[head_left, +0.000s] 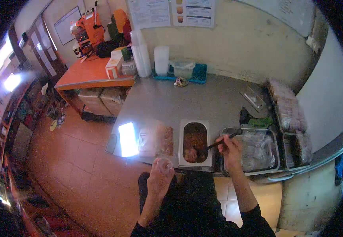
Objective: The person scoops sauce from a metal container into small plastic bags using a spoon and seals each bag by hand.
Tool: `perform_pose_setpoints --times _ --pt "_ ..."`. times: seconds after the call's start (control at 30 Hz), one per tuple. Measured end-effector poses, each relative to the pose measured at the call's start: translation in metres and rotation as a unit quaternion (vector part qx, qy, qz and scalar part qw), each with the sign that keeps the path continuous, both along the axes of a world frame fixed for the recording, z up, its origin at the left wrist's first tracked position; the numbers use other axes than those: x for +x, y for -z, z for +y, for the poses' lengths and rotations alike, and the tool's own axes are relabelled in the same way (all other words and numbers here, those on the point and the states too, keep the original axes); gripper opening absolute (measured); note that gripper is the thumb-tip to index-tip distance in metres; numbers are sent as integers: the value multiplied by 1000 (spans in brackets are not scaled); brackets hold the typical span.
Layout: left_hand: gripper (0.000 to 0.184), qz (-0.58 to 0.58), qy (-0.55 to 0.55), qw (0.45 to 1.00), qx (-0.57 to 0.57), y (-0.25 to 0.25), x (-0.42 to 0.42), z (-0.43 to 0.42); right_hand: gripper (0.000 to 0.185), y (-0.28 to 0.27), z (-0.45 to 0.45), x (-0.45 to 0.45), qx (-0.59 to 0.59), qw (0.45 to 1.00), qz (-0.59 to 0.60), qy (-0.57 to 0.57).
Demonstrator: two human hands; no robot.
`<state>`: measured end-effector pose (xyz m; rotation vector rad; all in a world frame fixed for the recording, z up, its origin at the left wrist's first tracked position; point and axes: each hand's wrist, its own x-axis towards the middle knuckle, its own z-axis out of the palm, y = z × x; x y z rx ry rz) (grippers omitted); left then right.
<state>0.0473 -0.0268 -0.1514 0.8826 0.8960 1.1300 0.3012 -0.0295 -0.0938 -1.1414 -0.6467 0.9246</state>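
A small clear cup (164, 165) is in my left hand (159, 177), held upright near the front edge of the steel table. My right hand (230, 152) grips the dark handle of a utensil (215, 145), whose lower end reaches into a rectangular steel container (182, 147). Reddish-brown food (195, 132) fills much of that container, with a paler lump near its front. Just right of it, a metal tray (275, 148) holds clear plastic pieces. Left of it lie a pale container (148, 141) and packed reddish-brown items (166, 142).
A bright lit screen (128, 139) stands at the table's left front. Stacked clear cups (140, 55) and a blue tray (200, 74) are at the back. Wrapped packages (288, 106), green cloth (260, 122) and a metal lid (252, 98) lie right. An orange table (82, 75) adjoins at back left.
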Motion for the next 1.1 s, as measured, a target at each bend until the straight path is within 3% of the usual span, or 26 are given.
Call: perform_pose_setpoints --times 0.03,0.07,0.1,0.13,0.37,0.47,0.63,0.87,0.93,1.1 --pt "43 173 -6 983 54 -2 0 2 27 1 -2 2 0 1000 0 2" --pt "43 345 -19 934 95 -3 -1 4 27 3 -4 4 -5 1000 25 11" --pt "42 11 -15 1000 -3 -8 -1 5 26 4 -6 7 -11 998 50 19" --pt "41 -324 -9 941 -101 -12 -1 6 26 8 -6 9 -11 999 50 19" --pt "36 -324 -28 939 -114 -25 3 24 25 18 -9 13 -31 992 105 70" --pt "32 -316 -14 947 -53 -41 7 33 25 20 -10 15 -55 989 113 74" --pt "29 -171 1 984 -52 -47 16 63 25 16 -4 16 -10 987 150 51" --pt "31 -183 45 981 -49 -56 49 76 24 -49 7 14 52 983 171 38" --pt "28 -259 124 958 -11 -60 61 73 23 -63 10 10 67 983 169 38" --pt "28 -262 119 957 -42 -81 75 57 21 -75 12 3 69 989 95 85"
